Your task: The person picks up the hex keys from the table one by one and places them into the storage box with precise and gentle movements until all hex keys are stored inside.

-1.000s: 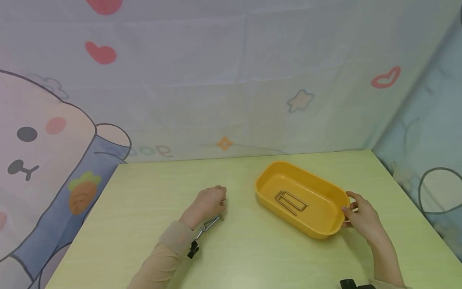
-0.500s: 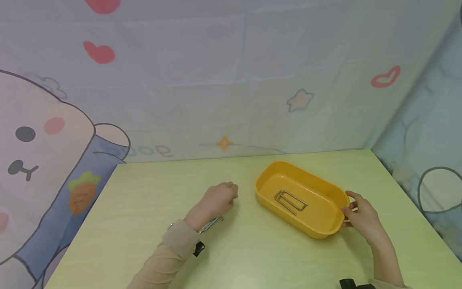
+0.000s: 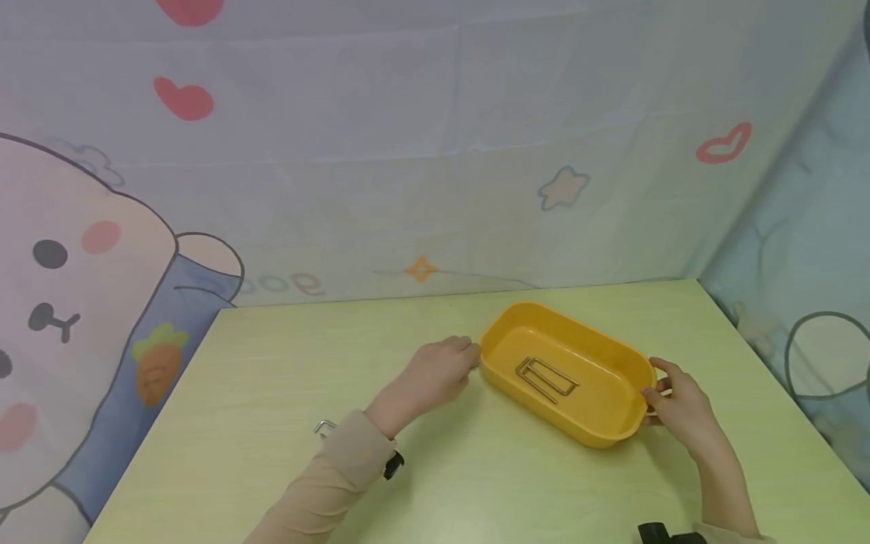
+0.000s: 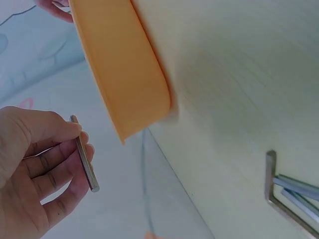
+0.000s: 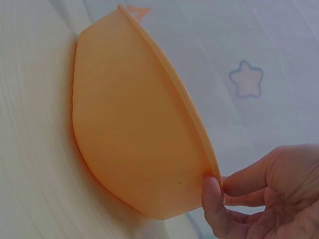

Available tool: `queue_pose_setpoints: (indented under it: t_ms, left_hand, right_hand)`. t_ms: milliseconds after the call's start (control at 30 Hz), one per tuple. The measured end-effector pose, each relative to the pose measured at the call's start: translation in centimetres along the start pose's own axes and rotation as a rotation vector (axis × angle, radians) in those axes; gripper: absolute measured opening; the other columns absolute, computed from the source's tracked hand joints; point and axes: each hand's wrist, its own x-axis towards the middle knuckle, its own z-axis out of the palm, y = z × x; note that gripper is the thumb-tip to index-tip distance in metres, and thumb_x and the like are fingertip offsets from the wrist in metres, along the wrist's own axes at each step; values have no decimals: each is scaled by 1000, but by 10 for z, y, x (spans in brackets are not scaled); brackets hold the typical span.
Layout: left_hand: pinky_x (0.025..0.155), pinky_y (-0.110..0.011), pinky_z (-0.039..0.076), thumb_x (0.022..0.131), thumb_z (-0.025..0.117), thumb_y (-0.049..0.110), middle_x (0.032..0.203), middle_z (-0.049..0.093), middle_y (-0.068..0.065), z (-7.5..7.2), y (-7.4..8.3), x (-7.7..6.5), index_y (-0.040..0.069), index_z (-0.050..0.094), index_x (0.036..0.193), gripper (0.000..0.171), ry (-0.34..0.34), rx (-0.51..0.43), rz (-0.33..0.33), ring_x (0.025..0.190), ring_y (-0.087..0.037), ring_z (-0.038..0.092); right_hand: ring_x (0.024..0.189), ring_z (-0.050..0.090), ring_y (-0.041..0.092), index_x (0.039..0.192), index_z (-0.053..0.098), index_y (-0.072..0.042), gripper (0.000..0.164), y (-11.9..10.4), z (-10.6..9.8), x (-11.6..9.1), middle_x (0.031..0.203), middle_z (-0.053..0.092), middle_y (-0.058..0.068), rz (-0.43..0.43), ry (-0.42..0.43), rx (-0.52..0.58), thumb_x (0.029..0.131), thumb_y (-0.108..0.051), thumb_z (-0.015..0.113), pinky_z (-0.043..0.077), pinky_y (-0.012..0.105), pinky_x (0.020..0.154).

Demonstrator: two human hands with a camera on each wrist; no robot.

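My left hand (image 3: 435,375) is close to the left end of a yellow tray (image 3: 605,404). In the left wrist view, its thumb and fingers pinch a metal hex key (image 4: 85,158), of which a straight shank shows, held beside the tray's wall. At the tray's right end my right hand (image 3: 688,414) grips the rim, the thumb on one side and fingers on the other, as the right wrist view shows. Bent hex keys (image 3: 555,372) lie on the tray's floor. More L-shaped hex keys (image 4: 270,177) lie on the table, mostly hidden by my left arm in the head view.
The tray stands on a pale green table (image 3: 516,483). A printed cloth (image 3: 381,189) with hearts and a cartoon animal hangs behind the table and along its sides. A black strap part (image 3: 393,465) shows at my left cuff.
My left hand has moved right and slightly away from me, from above the loose hex keys to the tray's left end. My right hand and the tray have stayed in place.
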Motion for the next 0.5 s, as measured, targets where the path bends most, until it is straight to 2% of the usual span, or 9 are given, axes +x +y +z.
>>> queue_pose_setpoints:
  t_ms: [200,500]
  left_hand:
    - [70,-21,53,91,59,7,96,67,2,-3,13,9,12,66,100,12,23,11,26,86,-12,64]
    - [64,-17,50,86,64,6,88,65,5,2,29,25,15,69,96,14,110,71,139,76,-8,62]
  right_hand:
    - [76,58,14,145,18,14,56,1,0,0,104,42,22,1,3,-4,98,-3,44,58,26,63]
    - [76,58,13,145,18,14,56,1,0,1,104,42,23,1,4,-5,98,-3,44,58,26,62]
